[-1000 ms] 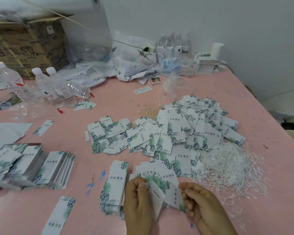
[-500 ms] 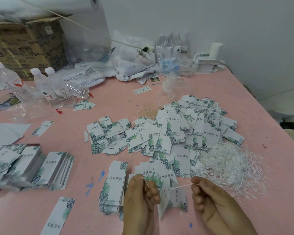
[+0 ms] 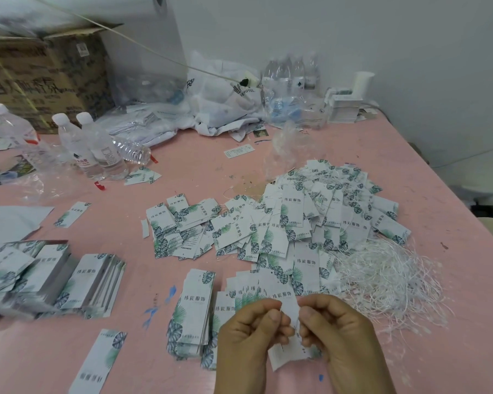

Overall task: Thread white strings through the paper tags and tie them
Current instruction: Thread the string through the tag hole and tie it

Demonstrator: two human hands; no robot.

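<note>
At the near edge of the table point(image 3: 410, 172), the left hand point(image 3: 248, 336) and right hand point(image 3: 342, 334) pinch one paper tag point(image 3: 289, 356) between curled fingers. The string is too fine to make out, but this looks like the tying step. Next, probably, the knot must be pulled snug.

Counts on the pink table: two hands, one held tag, tags and strings past counting

Two hands are showing, the left hand point(image 3: 248, 331) and the right hand point(image 3: 336, 334), and between them one paper tag point(image 3: 286, 355) is hanging. Three capped water bottles point(image 3: 97, 149) are standing at the left, with a fourth bottle point(image 3: 131, 150) lying on its side beside them; a wrapped pack of bottles point(image 3: 292, 72) is sitting at the back, its number unclear. One cardboard box point(image 3: 40, 78) is standing in the far left corner. The loose pile of tags point(image 3: 296, 223), the stacked tags point(image 3: 52, 277) and the heap of white strings point(image 3: 382, 280) are proving too many to count.
</note>
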